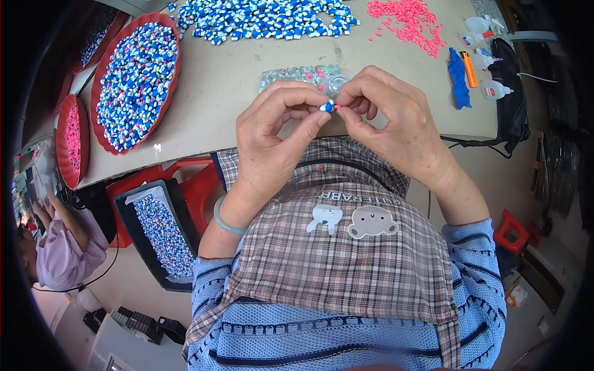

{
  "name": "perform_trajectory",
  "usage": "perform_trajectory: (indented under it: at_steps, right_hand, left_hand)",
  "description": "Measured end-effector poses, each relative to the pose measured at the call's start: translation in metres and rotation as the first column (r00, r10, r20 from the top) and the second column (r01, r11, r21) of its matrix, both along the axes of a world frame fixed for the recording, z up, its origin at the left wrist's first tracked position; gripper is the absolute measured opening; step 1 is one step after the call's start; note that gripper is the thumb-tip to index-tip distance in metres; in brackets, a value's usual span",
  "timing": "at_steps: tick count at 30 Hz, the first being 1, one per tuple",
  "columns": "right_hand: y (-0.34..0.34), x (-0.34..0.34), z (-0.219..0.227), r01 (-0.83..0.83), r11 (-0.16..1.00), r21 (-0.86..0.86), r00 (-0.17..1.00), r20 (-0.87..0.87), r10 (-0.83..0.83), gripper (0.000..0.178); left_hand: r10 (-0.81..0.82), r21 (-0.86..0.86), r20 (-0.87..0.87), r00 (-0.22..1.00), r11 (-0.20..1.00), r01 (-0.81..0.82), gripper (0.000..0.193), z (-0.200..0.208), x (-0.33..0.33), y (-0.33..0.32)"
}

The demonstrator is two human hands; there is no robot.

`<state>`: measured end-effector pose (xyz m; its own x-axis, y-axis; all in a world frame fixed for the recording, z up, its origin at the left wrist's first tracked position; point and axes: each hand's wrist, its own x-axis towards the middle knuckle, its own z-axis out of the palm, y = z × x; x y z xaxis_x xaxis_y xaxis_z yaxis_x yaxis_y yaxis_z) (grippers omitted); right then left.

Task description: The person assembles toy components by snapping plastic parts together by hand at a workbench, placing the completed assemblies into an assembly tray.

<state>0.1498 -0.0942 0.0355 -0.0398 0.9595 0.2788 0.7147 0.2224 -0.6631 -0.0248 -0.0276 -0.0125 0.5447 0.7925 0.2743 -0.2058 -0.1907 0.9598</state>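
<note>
Between the thumb and fingers of my left hand (pixel 272 127) is a small blue-and-white piece (pixel 326 107). My right hand (pixel 396 114) pinches a tiny pink piece (pixel 337 107) right against its right side. Both hands are closed at the fingertips, held just over the table's near edge. Directly behind them lies a grey-green speckled mat (pixel 278 76) with a few loose pink pieces, and a clear round dish or ring (pixel 334 84) sits partly behind my right fingers. The pieces are too small to make out their exact shape.
A red scalloped basin (pixel 96 93) full of blue-and-white pieces stands left, beside a smaller red basin (pixel 60 133) of pink ones. Blue-and-white (pixel 266 20) and pink heaps (pixel 411 25) lie behind. Glue bottles (pixel 495 90) stand right. A black tray (pixel 131 232) sits below left, near another person (pixel 71 247).
</note>
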Motion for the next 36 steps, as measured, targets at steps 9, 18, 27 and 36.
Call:
perform_trajectory:
  at_steps: [9, 18, 27, 36]
  right_hand:
    - [0.001, -0.005, -0.001, 0.027, 0.999, 0.019, 0.999, 0.024, -0.027, 0.013]
    - [0.000, -0.008, -0.002, 0.054, 0.996, -0.076, 0.994, -0.088, -0.060, 0.011]
    - [-0.009, -0.007, -0.006, 0.043, 0.965, -0.259, 0.922, -0.361, -0.138, 0.010]
    - [-0.009, -0.004, 0.009, -0.101, 0.939, -0.330, 0.905, -0.423, -0.051, 0.013]
  left_hand:
    - [0.144, 0.359, -0.116, 0.983, 0.928, -0.093, 0.023, 0.000, 0.000, 0.000]
    - [0.232, 0.582, -0.102, 0.967, 0.803, -0.131, 0.021, 0.002, -0.001, -0.002]
    - [0.122, 0.365, -0.059, 0.991, 0.926, -0.092, 0.019, -0.004, -0.006, -0.004]
    - [-0.137, -0.115, 0.132, 0.982, 0.982, 0.152, 0.016, -0.003, -0.017, -0.008]
